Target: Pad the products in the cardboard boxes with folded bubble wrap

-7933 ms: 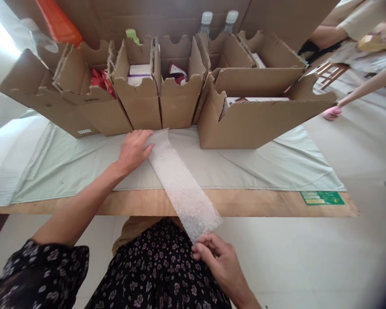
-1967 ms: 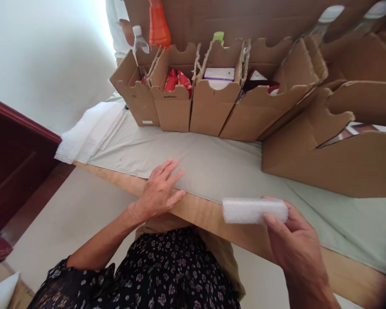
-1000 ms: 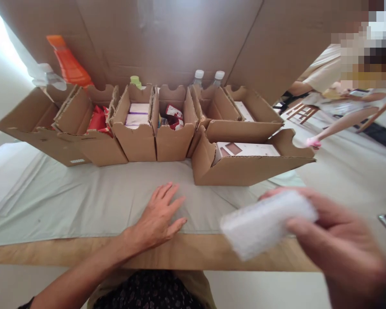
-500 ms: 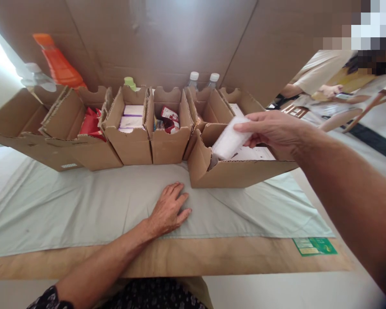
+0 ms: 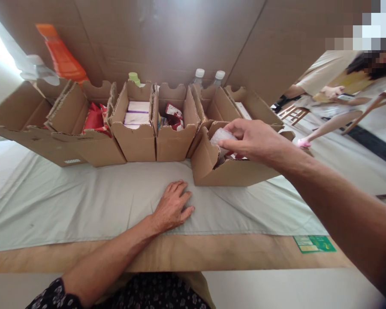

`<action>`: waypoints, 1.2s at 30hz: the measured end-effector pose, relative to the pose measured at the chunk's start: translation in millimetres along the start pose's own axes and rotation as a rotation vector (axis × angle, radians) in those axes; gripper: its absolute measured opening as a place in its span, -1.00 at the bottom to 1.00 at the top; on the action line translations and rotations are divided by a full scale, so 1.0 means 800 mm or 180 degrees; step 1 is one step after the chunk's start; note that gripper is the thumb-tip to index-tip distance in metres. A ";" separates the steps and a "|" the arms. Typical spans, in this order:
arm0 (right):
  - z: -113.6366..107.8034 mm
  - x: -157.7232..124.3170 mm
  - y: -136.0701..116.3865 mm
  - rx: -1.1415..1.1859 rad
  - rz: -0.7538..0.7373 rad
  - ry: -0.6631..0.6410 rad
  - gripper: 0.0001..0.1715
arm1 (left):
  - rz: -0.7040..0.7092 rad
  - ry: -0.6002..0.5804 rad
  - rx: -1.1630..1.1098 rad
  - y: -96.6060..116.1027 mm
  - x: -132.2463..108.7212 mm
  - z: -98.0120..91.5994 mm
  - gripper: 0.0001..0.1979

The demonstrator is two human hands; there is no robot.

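Note:
My right hand (image 5: pixel 249 139) grips a white, translucent roll (image 5: pixel 223 139) that looks like bubble wrap or plastic bags. The roll's lower end is down inside the front right cardboard box (image 5: pixel 225 174), and my thumb and fingers hide part of it. Under my palm, bits of white and red things in that box show. My left hand (image 5: pixel 174 206) lies flat on the pale green cloth (image 5: pixel 116 201), fingers apart and holding nothing, just left of the same box.
Open cardboard boxes stand in a row, holding red packets (image 5: pixel 94 118), white packs (image 5: pixel 137 112) and a dark red packet (image 5: pixel 175 116). Behind them are an orange bottle (image 5: pixel 62 56), clear bottles (image 5: pixel 198 77) and a cardboard wall (image 5: pixel 167 38). Other people sit beyond, right. A green card (image 5: pixel 315 243) lies on the table edge.
My right hand has lowered the white roll deeper into the front right box and moved slightly left. My left hand stays on the cloth. The whole view has shifted a little.

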State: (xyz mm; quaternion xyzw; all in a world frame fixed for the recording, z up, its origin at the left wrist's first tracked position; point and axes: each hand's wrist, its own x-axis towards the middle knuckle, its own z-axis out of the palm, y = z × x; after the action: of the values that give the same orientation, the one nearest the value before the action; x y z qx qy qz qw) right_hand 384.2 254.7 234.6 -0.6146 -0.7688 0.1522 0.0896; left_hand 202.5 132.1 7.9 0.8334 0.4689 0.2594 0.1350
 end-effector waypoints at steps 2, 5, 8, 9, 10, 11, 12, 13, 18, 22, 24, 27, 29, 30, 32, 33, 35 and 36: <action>-0.005 -0.004 -0.002 -0.0420 -0.0076 0.0063 -0.89 | -0.0007 0.0001 -0.0031 0.000 0.000 0.000 -0.61; -0.007 -0.005 -0.011 -0.1071 -0.0146 0.0047 -0.83 | -0.0026 0.0013 -0.0091 -0.001 -0.001 0.002 -0.64; -0.004 0.000 -0.017 -0.1337 -0.0140 -0.0105 -0.83 | -0.0027 0.0025 -0.0096 -0.002 -0.001 0.003 -0.64; -0.003 0.002 -0.018 -0.1301 -0.0168 -0.0137 -0.82 | -0.0027 0.0030 -0.0090 -0.002 -0.001 0.004 -0.64; -0.002 0.004 -0.017 -0.1223 -0.0213 -0.0169 -0.78 | -0.0028 0.0034 -0.0083 -0.002 -0.001 0.004 -0.64; -0.002 0.006 -0.016 -0.1126 -0.0268 -0.0206 -0.72 | -0.0026 0.0036 -0.0075 -0.002 -0.001 0.004 -0.64; -0.002 0.008 -0.014 -0.1039 -0.0315 -0.0258 -0.67 | -0.0022 0.0035 -0.0066 -0.002 -0.001 0.004 -0.65; -0.002 0.009 -0.012 -0.0983 -0.0342 -0.0317 -0.66 | -0.0016 0.0033 -0.0056 -0.002 -0.001 0.003 -0.65; 0.000 0.016 -0.010 -0.1275 -0.0303 -0.0426 -0.78 | 0.0004 0.0009 -0.0001 -0.002 0.000 0.002 -0.64; 0.004 0.023 -0.019 -0.1672 -0.0332 -0.0464 -0.81 | 0.0017 -0.0010 0.0022 -0.002 0.000 0.000 -0.63; 0.006 0.024 -0.022 -0.1730 -0.0321 -0.0578 -0.81 | 0.0021 -0.0008 0.0027 -0.002 0.000 0.000 -0.63; 0.009 0.023 -0.025 -0.1750 -0.0291 -0.0653 -0.77 | 0.0016 -0.0001 0.0019 -0.002 0.000 0.000 -0.64; 0.011 0.024 -0.026 -0.1681 -0.0308 -0.0679 -0.74 | 0.0016 0.0000 0.0002 -0.002 0.000 0.000 -0.64; 0.011 0.024 -0.026 -0.1629 -0.0326 -0.0694 -0.73 | 0.0017 0.0001 -0.0007 -0.001 0.000 -0.001 -0.64; 0.009 0.026 -0.024 -0.1523 -0.0353 -0.0738 -0.76 | 0.0014 0.0010 -0.0023 -0.001 0.000 -0.001 -0.64; 0.005 0.025 -0.023 -0.1438 -0.0344 -0.0748 -0.80 | 0.0008 0.0018 -0.0030 -0.001 0.000 -0.001 -0.65; -0.005 0.017 -0.014 -0.1123 -0.0295 -0.0610 -0.86 | -0.0010 0.0044 -0.0045 -0.001 -0.001 -0.001 -0.65; -0.011 0.007 -0.007 -0.0891 -0.0283 -0.0414 -0.88 | -0.0022 0.0061 -0.0054 -0.002 -0.001 0.000 -0.65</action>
State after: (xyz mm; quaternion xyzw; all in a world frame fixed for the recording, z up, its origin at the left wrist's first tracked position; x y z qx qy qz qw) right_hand 380.2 260.2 244.7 -0.5754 -0.8131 0.0790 -0.0402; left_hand 201.1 132.1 7.2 0.8281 0.4708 0.2709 0.1384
